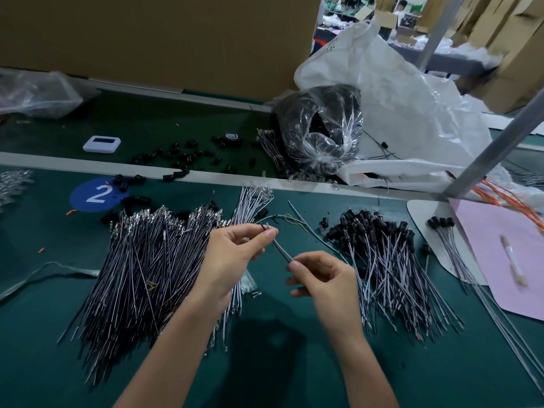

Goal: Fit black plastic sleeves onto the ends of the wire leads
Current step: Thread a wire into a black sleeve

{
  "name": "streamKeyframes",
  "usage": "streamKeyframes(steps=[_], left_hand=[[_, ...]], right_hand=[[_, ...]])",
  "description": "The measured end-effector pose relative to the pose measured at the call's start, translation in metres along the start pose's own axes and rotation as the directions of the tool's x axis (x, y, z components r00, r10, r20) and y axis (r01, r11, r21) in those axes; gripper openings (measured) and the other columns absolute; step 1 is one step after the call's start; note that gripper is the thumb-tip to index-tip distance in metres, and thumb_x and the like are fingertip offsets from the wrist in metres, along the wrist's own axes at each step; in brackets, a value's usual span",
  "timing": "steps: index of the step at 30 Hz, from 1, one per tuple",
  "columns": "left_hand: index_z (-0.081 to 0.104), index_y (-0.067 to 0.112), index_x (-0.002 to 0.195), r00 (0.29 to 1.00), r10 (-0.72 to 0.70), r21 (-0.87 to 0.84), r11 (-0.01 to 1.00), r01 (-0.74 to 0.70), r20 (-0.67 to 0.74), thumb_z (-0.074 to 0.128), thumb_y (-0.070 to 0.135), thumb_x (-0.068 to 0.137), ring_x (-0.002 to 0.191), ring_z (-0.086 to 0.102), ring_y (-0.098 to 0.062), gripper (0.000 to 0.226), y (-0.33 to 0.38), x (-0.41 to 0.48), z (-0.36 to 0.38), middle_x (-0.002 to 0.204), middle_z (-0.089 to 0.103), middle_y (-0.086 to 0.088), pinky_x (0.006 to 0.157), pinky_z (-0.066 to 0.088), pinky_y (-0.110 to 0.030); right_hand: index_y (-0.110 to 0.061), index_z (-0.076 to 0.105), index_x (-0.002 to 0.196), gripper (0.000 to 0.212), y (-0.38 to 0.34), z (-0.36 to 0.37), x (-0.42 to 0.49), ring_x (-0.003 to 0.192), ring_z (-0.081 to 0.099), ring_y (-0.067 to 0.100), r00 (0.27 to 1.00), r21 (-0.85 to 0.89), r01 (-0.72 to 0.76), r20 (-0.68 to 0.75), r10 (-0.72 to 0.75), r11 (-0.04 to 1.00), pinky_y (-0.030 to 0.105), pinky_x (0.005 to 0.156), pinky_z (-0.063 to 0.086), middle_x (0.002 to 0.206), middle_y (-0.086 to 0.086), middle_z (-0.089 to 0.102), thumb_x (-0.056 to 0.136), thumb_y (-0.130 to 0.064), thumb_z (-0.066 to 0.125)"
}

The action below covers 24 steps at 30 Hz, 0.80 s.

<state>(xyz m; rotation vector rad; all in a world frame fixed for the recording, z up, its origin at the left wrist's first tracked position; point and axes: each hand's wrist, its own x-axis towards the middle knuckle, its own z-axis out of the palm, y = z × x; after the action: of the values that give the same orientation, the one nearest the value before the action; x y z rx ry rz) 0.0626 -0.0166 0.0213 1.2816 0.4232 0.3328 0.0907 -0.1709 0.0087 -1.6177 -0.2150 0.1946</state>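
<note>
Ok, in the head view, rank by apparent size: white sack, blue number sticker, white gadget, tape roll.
1. white sack
2. blue number sticker
3. white gadget
4. tape roll
Gadget and roll lie farther back, so real sizes are unsure.

left hand, right hand, pinching wire lead

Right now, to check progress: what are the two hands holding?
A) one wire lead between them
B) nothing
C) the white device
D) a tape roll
A: the left hand and the right hand each pinch the wire lead, which spans the gap between them.
</note>
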Motion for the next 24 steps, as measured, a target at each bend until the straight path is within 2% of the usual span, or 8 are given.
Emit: streamKeyframes(steps=[3, 7, 9, 11, 14, 17, 21, 24], left_hand=[[0.078, 0.010, 0.084, 0.999, -0.002, 0.012, 1.000, 0.002, 0.042, 0.079, 0.014, 0.077, 0.060, 0.058, -0.005, 0.007, -0.005, 0.006, 0.008, 0.069, 0.071, 0.001, 0.057, 0.046, -0.013], [0.076, 0.016, 0.097, 0.998, -0.010, 0.063, 0.998, 0.007, 0.059, 0.076, 0.014, 0.081, 0.064, 0.062, -0.006, 0.016, -0.007, 0.023, 0.014, 0.077, 0.074, 0.003, 0.059, 0.050, -0.016], [0.072, 0.017, 0.106, 1.000, 0.005, 0.143, 0.990, -0.006, 0.013, 0.075, 0.017, 0.084, 0.067, 0.064, -0.006, 0.022, -0.003, 0.047, 0.009, 0.083, 0.074, 0.004, 0.062, 0.052, -0.019], [0.071, 0.017, 0.108, 0.999, 0.040, 0.306, 0.952, -0.032, -0.020, 0.073, 0.019, 0.086, 0.076, 0.064, -0.009, 0.023, 0.005, 0.080, 0.000, 0.091, 0.072, 0.001, 0.070, 0.051, -0.023], [0.069, 0.014, 0.111, 0.990, 0.117, 0.555, 0.830, -0.056, -0.074, 0.072, 0.019, 0.088, 0.091, 0.062, -0.011, 0.024, 0.014, 0.136, -0.011, 0.100, 0.069, 0.002, 0.086, 0.049, -0.026], [0.065, 0.010, 0.122, 0.974, 0.197, 0.769, 0.638, -0.041, -0.111, 0.065, 0.018, 0.092, 0.111, 0.061, -0.022, 0.031, 0.019, 0.186, -0.019, 0.120, 0.068, -0.007, 0.100, 0.047, -0.033], [0.058, 0.008, 0.131, 0.969, 0.221, 0.894, 0.448, -0.003, -0.108, 0.061, 0.021, 0.096, 0.114, 0.060, -0.031, 0.038, 0.015, 0.227, -0.023, 0.125, 0.064, -0.013, 0.092, 0.047, -0.036], [0.064, 0.005, 0.115, 0.959, 0.244, 0.947, 0.317, 0.060, -0.143, 0.062, 0.025, 0.094, 0.103, 0.062, -0.032, 0.028, 0.007, 0.241, -0.024, 0.109, 0.068, -0.014, 0.090, 0.045, -0.039]], right_hand=[[-0.015, 0.066, 0.074, 0.022, 0.007, -0.002, 0.006, 0.056, 0.061, 0.014, 1.000, -0.097, 0.005, -0.019, -0.007, 0.995, 0.023, 0.048, 0.047, 0.068, 0.002, 0.067, 0.087, 0.002, 0.066], [-0.021, 0.062, 0.073, 0.025, 0.020, -0.008, 0.016, 0.059, 0.059, 0.007, 0.978, -0.343, 0.066, -0.163, -0.128, 0.937, 0.021, 0.060, 0.048, 0.067, -0.007, 0.065, 0.086, -0.001, 0.068], [-0.022, 0.061, 0.074, 0.025, 0.027, -0.011, 0.020, 0.061, 0.058, 0.006, 0.965, -0.401, 0.065, -0.208, -0.160, 0.914, 0.015, 0.060, 0.045, 0.065, -0.008, 0.063, 0.087, -0.001, 0.067], [-0.021, 0.061, 0.076, 0.023, 0.034, -0.012, 0.023, 0.061, 0.058, 0.007, 0.967, -0.409, 0.037, -0.216, -0.136, 0.912, 0.015, 0.058, 0.045, 0.067, -0.005, 0.063, 0.088, -0.002, 0.067], [-0.021, 0.062, 0.077, 0.022, 0.042, -0.012, 0.025, 0.061, 0.059, 0.009, 0.964, -0.371, 0.021, -0.239, -0.117, 0.928, 0.019, 0.058, 0.048, 0.067, -0.004, 0.063, 0.089, -0.003, 0.067], [-0.022, 0.062, 0.076, 0.022, 0.044, -0.012, 0.026, 0.061, 0.059, 0.010, 0.960, -0.368, 0.039, -0.243, -0.137, 0.929, 0.018, 0.055, 0.047, 0.065, -0.004, 0.063, 0.088, -0.004, 0.069], [-0.024, 0.061, 0.075, 0.025, 0.047, -0.011, 0.027, 0.063, 0.059, 0.008, 0.963, -0.426, 0.045, -0.221, -0.153, 0.904, 0.013, 0.055, 0.044, 0.066, -0.005, 0.062, 0.088, -0.004, 0.069], [-0.025, 0.060, 0.074, 0.026, 0.049, -0.011, 0.029, 0.064, 0.059, 0.011, 0.966, -0.429, 0.039, -0.216, -0.145, 0.902, 0.015, 0.055, 0.045, 0.067, -0.002, 0.063, 0.088, -0.004, 0.068]])
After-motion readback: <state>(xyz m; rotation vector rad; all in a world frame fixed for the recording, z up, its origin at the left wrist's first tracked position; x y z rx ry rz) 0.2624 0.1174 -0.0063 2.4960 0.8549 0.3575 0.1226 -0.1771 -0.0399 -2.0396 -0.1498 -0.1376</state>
